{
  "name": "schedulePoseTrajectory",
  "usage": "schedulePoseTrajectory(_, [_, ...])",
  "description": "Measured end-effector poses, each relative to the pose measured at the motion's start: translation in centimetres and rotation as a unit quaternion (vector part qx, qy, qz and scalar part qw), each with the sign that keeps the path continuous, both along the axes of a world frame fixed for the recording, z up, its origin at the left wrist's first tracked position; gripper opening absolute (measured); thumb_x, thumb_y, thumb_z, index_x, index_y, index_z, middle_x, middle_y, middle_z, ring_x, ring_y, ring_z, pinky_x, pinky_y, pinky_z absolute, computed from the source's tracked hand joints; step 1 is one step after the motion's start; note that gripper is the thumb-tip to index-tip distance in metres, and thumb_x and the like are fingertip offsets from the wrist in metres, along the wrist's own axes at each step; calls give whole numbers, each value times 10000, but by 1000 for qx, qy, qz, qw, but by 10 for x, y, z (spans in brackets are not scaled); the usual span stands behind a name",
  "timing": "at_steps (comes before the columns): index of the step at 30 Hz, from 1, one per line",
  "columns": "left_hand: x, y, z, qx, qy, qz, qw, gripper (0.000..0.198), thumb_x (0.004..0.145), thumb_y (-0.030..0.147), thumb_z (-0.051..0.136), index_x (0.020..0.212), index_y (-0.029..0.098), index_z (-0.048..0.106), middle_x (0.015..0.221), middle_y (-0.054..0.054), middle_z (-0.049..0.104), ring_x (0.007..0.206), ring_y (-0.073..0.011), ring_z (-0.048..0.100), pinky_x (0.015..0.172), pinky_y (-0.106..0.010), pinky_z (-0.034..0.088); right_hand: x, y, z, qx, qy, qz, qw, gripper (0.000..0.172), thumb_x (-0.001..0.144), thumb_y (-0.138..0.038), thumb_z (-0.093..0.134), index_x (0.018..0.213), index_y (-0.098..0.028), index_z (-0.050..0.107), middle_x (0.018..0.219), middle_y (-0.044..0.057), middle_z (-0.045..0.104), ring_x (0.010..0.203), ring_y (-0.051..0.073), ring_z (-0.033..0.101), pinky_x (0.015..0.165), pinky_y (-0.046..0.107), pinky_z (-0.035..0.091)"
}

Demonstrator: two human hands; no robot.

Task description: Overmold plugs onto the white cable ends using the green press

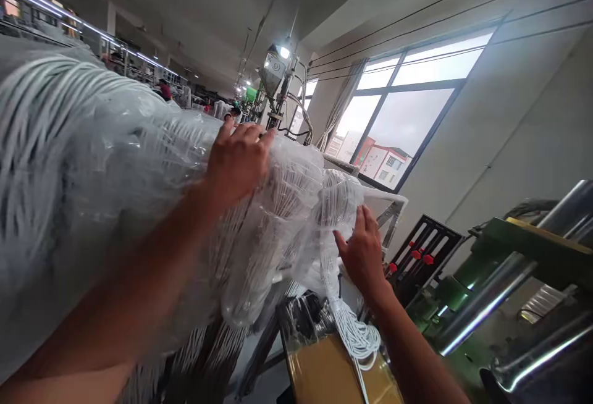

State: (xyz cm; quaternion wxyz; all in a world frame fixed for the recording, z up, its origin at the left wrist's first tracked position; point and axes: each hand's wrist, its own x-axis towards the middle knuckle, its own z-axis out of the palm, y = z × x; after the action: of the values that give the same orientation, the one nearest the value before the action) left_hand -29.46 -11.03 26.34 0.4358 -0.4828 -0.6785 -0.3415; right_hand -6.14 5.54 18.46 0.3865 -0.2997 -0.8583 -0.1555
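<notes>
Several bundles [294, 185] of white cord, wrapped in clear plastic, hang in a row from left to right. Over the middle ones, a person's left hand [239, 160] is spread open, palm down; whether it touches them, I cannot tell. The right hand [364, 249], fingers loose and thumb apart, is at the rightmost bundle's [340, 197] edge. Below, loose cord ends [359, 339] lie on a brown surface [319, 367]. Right, a green machine [484, 262]; far, a window [417, 104].

One left hand [238, 160], one right hand [364, 252]; at least three cord bundles [343, 199], two windows [412, 113].
</notes>
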Motion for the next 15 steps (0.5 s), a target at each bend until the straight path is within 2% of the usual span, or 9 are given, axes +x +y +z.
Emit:
schedulePoseTrajectory(1, [-10, 4, 2, -22, -12, 6, 1000, 433, 978, 219, 299, 1144, -133, 488, 1221, -175, 586, 1277, -260, 429, 1074, -551, 163, -39, 9, 19, 4, -8, -22, 1000, 754, 819, -319, 571, 1441, -40, 249, 1503, 220, 264, 1411, 332, 168, 1118, 512, 229])
schedulePoseTrajectory(3, [-23, 10, 1, -48, -29, 9, 998, 595, 971, 349, 232, 1029, -172, 513, 1131, -178, 629, 1250, -274, 460, 1062, -548, 174, -99, 29, 46, -36, -15, -80, 996, 814, 768, -231, 598, 1467, -100, 203, 1510, 235, 232, 1400, 396, 157, 1060, 618, 220])
schedulePoseTrajectory(5, [-31, 15, -4, -49, -32, 8, 998, 688, 950, 412, 190, 985, -190, 521, 1091, -174, 637, 1235, -297, 471, 1042, -532, 210, -129, 43, 57, -48, 8, -120, 992, 803, 777, -173, 545, 1484, -178, 166, 1514, 218, 227, 1387, 418, 175, 996, 665, 253])
schedulePoseTrajectory(7, [-33, 16, -7, -30, -29, 1, 999, 725, 931, 439, 176, 988, -189, 535, 1070, -159, 635, 1221, -333, 473, 1012, -539, 231, -135, 55, 64, -41, 20, -128, 991, 778, 781, -138, 492, 1482, -236, 169, 1500, 181, 279, 1353, 396, 262, 960, 660, 293])
schedulePoseTrajectory(11, [-30, 9, -9, -3, -25, -35, 999, 701, 919, 434, 179, 1030, -132, 577, 1049, -97, 630, 1216, -371, 451, 980, -557, 235, -114, 88, 90, -39, -40, -136, 989, 744, 738, -108, 507, 1424, -315, 306, 1324, 103, 532, 1176, 329, 491, 903, 583, 382])
schedulePoseTrajectory(13, [-29, 4, -9, -7, -26, -42, 999, 660, 929, 426, 201, 1053, -93, 589, 1053, -77, 626, 1224, -384, 441, 979, -567, 241, -101, 115, 105, -43, -47, -168, 984, 707, 723, -105, 547, 1386, -294, 389, 1208, 110, 613, 1092, 329, 552, 874, 546, 403])
schedulePoseTrajectory(15, [-29, 1, -10, -7, -29, -44, 999, 635, 944, 421, 200, 1064, -61, 596, 1061, -70, 623, 1231, -394, 439, 980, -578, 251, -86, 145, 115, -39, -38, -197, 979, 645, 739, -112, 562, 1364, -215, 439, 1138, 153, 641, 1033, 329, 581, 844, 507, 416])
